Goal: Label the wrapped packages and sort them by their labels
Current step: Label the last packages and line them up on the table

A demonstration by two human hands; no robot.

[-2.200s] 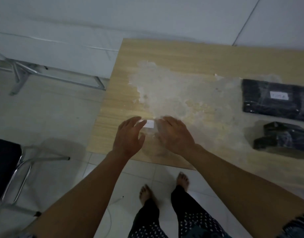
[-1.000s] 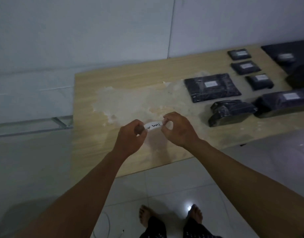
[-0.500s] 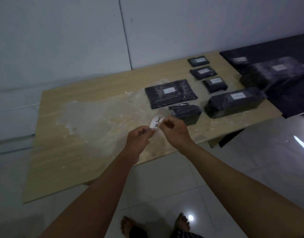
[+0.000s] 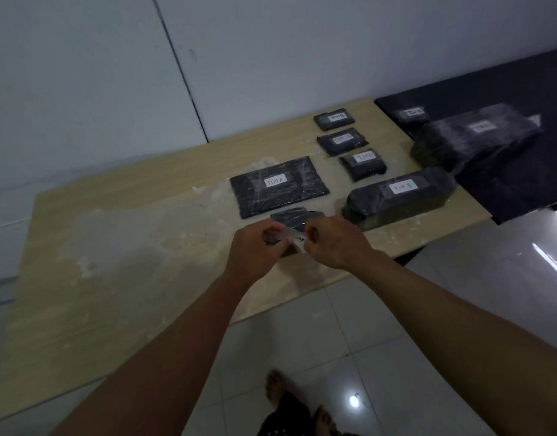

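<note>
Both hands are up front over the wooden table: left hand and right hand each pinch an end of a small white label, right over an unlabelled black package. Just behind that package sits the flat package, the long package to its right, and three small packages further back.

light level: dim, bluish cast throughout.
glare: bright specular spot on floor tiles; streak at right edge.
sharpness: soft; package labels barely legible.
distortion: wide-angle bending of table edges.
</note>
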